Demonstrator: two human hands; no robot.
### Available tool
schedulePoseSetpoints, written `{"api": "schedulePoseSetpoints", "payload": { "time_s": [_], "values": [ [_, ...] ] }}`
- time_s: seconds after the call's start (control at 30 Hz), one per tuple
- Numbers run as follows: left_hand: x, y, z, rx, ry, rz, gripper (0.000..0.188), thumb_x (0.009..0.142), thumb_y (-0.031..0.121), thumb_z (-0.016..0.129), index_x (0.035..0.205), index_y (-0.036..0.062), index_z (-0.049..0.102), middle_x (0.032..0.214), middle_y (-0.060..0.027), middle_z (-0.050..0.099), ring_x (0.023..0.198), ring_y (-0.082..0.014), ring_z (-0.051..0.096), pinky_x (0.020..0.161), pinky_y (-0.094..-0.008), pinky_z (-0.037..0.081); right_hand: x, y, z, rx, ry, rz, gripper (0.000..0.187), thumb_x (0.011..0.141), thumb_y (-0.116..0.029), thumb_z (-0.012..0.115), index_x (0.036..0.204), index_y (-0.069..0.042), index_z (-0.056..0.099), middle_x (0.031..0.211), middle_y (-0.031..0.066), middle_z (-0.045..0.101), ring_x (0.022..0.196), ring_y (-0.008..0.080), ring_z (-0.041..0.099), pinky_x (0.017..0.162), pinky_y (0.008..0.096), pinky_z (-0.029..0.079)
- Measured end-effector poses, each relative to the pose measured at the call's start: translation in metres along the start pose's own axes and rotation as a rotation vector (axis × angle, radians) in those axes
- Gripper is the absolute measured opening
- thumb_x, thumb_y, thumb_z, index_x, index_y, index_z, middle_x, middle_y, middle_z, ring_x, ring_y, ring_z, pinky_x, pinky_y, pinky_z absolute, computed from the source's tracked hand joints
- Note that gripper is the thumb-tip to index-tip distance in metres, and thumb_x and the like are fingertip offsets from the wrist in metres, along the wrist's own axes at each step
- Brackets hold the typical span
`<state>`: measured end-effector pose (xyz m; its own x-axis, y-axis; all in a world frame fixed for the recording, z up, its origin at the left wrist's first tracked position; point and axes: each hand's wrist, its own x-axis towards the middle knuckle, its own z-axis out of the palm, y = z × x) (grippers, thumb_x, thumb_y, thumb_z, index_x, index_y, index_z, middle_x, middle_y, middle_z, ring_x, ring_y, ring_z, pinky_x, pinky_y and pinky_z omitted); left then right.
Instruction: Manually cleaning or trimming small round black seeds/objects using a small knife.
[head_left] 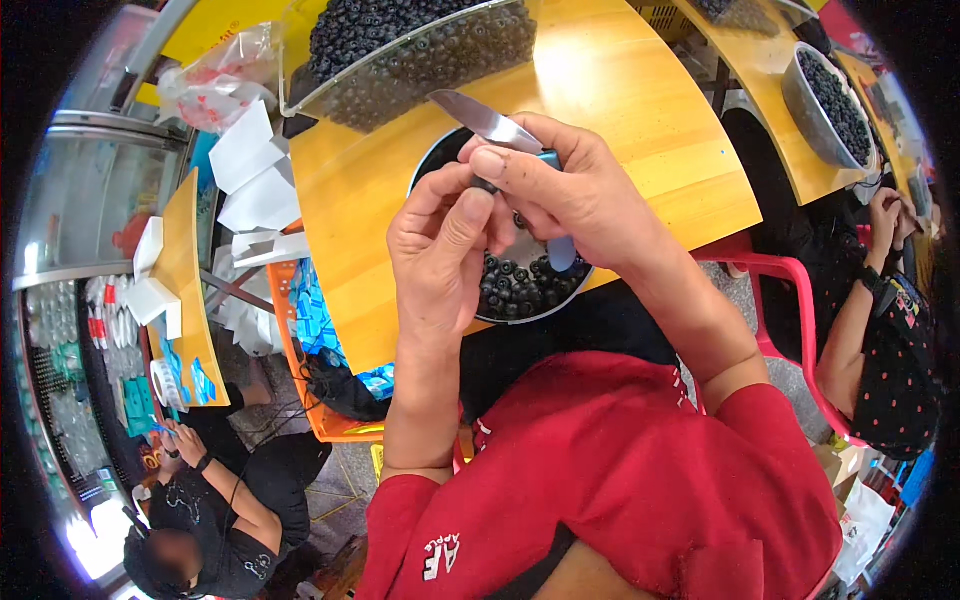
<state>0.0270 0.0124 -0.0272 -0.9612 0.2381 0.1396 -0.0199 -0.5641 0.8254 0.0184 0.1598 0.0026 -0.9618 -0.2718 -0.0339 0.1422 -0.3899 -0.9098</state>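
My right hand (585, 190) is closed round the blue handle of a small knife (485, 122), whose shiny blade points up and to the left. Pinched between thumb and finger of my left hand (440, 240) is a small dark part (484, 185), mostly hidden by the fingertips. The two hands meet above a round bowl (545, 314). In it lie several small black ring-shaped parts (520, 290). A clear plastic bin (450, 75) heaped with similar black parts stands on the wooden table just beyond my hands.
The yellow wooden table (660, 150) spreads under the bin. An orange crate (300, 375) with blue packets stands at its left. At the right, a person (885, 330) sits by a red chair (790, 270) and a tub (825, 105) of black parts. Another person (220, 490) sits lower left.
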Motion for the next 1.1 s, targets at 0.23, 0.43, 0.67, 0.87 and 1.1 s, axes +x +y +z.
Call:
{"api": "schedulePoseSetpoints", "payload": {
  "time_s": [0.23,0.43,0.67,0.87,1.1],
  "values": [
    [0.012,0.011,-0.005,-0.105,0.076,0.014,0.020,0.090,0.011,0.055,0.105,-0.0015,0.058,0.083,-0.0089,0.060,0.063,-0.0133,0.053,0.052,-0.0228,0.039,0.002,0.013,-0.009,-0.266,-0.004,-0.156,0.034,0.086,-0.018,0.062,0.117,-0.007,0.058,0.066,-0.0081,0.053,0.052,-0.0018,0.041,0.046,0.0145,0.032],
    [0.019,0.029,-0.029,-0.181,-0.008,-0.173,0.030,0.094,0.025,0.044,0.102,-0.0021,0.055,0.087,-0.0111,0.056,0.060,-0.0122,0.048,0.048,-0.0199,0.035,-0.006,-0.015,-0.029,-0.191,0.102,-0.172,0.029,0.090,-0.020,0.056,0.112,-0.001,0.059,0.054,-0.0073,0.041,0.046,-0.0014,0.033,0.040,0.0167,0.021],
    [0.027,0.016,-0.024,0.962,-0.324,-0.232,0.018,0.086,0.014,0.054,0.093,-0.0007,0.060,0.080,-0.0065,0.058,0.069,-0.0182,0.056,0.063,-0.0303,0.045,-0.009,-0.017,-0.034,-0.170,0.159,-0.184,0.029,0.092,-0.022,0.054,0.110,-0.001,0.060,0.054,-0.0069,0.039,0.045,-0.0009,0.030,0.040,0.0175,0.019],
    [0.036,-0.012,-0.021,1.685,-0.715,0.099,0.019,0.078,0.015,0.061,0.093,0.0032,0.056,0.079,-0.0167,0.056,0.083,-0.0333,0.058,0.069,-0.0415,0.046,-0.013,-0.018,-0.036,-0.171,0.064,-0.208,0.029,0.092,-0.023,0.053,0.110,-0.001,0.060,0.053,-0.0069,0.038,0.045,-0.0008,0.030,0.040,0.0173,0.019],
    [0.039,0.014,-0.008,1.340,-0.491,-0.129,0.023,0.075,0.009,0.068,0.093,0.0020,0.055,0.072,-0.0049,0.050,0.062,-0.0146,0.050,0.057,-0.0270,0.042,-0.011,-0.016,-0.044,-0.159,0.096,-0.146,0.029,0.091,-0.025,0.055,0.107,-0.002,0.062,0.055,-0.0058,0.044,0.046,-0.0007,0.034,0.040,0.0165,0.022]
  ]
}}
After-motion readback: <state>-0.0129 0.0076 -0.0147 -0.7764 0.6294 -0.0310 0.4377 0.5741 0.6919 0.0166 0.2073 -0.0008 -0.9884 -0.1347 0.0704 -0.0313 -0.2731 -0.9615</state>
